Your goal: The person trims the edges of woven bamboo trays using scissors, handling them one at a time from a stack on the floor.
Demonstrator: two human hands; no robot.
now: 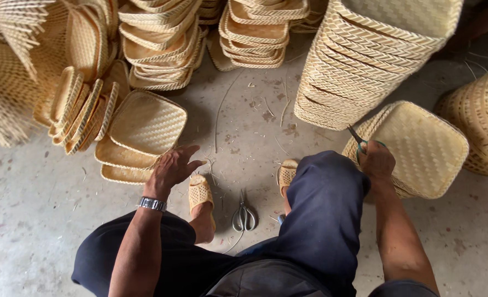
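Two Hands Among Stacked Woven Trays on a Concrete Floor

Two hands work low over a grey concrete floor [244, 118] that we see scuffed, dusty and littered with thin straw-coloured slivers and offcuts. Our left hand [171, 168] reaches out with its fingers spread and slightly curled, the fingertips at the near edge of a short pile of woven trays [145, 124] that lies flat on the floor to our left. A metal wristwatch [152, 204] sits on that wrist.

Our right hand [377, 161] is closed in a fist around the green handles of small snips [357, 136], whose dark blades point up and away. This hand rests against the edge of another low stack of trays [425, 146] on our right; we cannot tell whether the blades touch the weave.

Between our feet, in tan woven slippers [200, 193], a pair of grey scissors [244, 215] lies on the floor, untouched by either hand. Dark blue trousers cover the raised right knee [326, 187].

Around us the room is crowded with the same pale wickerwork: a tall leaning column of nested trays [359, 60] ahead to the right, two shorter columns [161, 44] at the back, a row of trays standing on edge [81, 107] to the far left, and a rounded basket [483, 121] at the right margin.
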